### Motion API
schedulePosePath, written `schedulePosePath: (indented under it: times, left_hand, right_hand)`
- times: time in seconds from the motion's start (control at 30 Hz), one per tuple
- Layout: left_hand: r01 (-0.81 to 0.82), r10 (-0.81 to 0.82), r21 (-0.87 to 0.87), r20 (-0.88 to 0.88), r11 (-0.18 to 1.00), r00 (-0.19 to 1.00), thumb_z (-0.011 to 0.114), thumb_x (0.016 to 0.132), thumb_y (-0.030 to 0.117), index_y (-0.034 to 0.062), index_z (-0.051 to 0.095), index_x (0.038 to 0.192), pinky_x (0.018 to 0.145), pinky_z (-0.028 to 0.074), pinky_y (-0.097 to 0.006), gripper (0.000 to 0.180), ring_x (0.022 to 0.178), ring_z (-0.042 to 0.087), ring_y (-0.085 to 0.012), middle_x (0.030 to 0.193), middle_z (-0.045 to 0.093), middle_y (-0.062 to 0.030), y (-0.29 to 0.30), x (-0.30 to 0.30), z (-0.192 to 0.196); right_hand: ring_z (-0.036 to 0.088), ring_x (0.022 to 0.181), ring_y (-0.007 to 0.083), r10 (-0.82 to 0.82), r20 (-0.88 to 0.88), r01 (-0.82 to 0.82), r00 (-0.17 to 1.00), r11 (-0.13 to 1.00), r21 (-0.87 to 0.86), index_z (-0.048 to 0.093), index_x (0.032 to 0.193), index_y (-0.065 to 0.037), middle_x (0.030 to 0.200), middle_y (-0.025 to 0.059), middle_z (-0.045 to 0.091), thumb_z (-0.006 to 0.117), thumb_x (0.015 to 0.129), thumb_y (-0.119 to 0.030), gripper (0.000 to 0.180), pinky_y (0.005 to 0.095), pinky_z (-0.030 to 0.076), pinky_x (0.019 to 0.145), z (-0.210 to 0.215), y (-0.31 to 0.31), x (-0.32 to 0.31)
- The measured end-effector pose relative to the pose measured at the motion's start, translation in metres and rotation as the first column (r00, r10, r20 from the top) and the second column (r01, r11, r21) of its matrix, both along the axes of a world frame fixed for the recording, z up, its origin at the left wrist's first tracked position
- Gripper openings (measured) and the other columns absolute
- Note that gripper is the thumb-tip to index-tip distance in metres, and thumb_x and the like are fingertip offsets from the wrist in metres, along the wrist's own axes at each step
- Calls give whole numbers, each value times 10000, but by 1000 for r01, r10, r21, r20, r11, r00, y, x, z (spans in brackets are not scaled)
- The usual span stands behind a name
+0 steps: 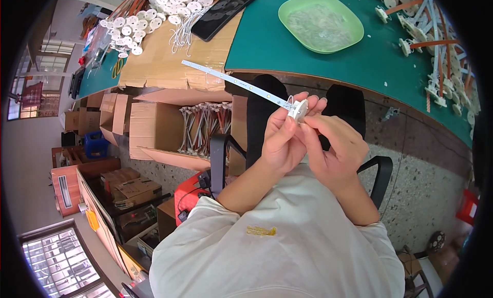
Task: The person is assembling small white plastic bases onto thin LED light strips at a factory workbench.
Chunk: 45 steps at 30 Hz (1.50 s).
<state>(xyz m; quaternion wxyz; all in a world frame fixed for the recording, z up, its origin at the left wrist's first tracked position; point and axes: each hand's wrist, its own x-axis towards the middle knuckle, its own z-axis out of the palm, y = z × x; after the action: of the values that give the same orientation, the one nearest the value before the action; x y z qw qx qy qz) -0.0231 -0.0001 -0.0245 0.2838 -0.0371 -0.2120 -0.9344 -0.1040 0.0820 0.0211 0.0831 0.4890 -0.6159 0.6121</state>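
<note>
White disc sits pinched between the fingers.

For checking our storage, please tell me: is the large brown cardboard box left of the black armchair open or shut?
The box is open: its flaps spread outward, showing thin brown and white strips inside.

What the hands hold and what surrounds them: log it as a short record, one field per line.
Left hand: holds a white round end piece on a narrow, straight white strip
Right hand: fingertips at that end piece; grip unclear
Strip direction: toward the upper left
Green bench top: light-green rounded plastic bowl with translucent bits
Brown cardboard sheet: black phone, partly
Floor: open brown cardboard box of strips with white ends
</note>
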Motion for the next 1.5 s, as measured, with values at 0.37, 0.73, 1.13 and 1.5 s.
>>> schedulePosePath:
  times: [0.37,0.73,1.13,1.5]
  left_hand:
    - [-4,4,-30,5,1000,1000,553,964,153,-6,443,1358,1110,355,-420,439,1334,423,-298,1351,523,-148,4,-2,-7]
    - [-44,54,-208,42,977,998,582,947,148,-4,376,1417,1068,404,-453,536,1254,511,-330,1291,562,-190,-5,2,5]
    - [321,-195,-512,285,797,939,664,831,29,16,-31,1518,935,479,-424,977,1036,648,-350,1122,630,-284,-36,30,47]
    - [388,-234,-448,361,805,903,645,783,-102,-17,-4,1517,968,431,-355,983,1068,627,-261,1130,647,-189,-64,41,44]
  right_hand:
    - [590,530,211,-56,-67,51,996,997,-63,630,784,10,694,97,637,681,711,66,105,265,455,479,-12,-7,-3]
    - [628,616,226,-45,-101,37,994,996,-80,636,862,52,761,121,656,663,753,101,122,289,489,570,-17,-1,0]
    - [575,881,152,346,547,-441,762,896,48,646,1008,75,1007,120,591,592,796,118,223,231,453,741,17,19,-37]
    - [570,715,151,412,490,-561,768,803,203,667,856,66,832,121,621,619,765,137,125,222,446,568,16,-8,-36]
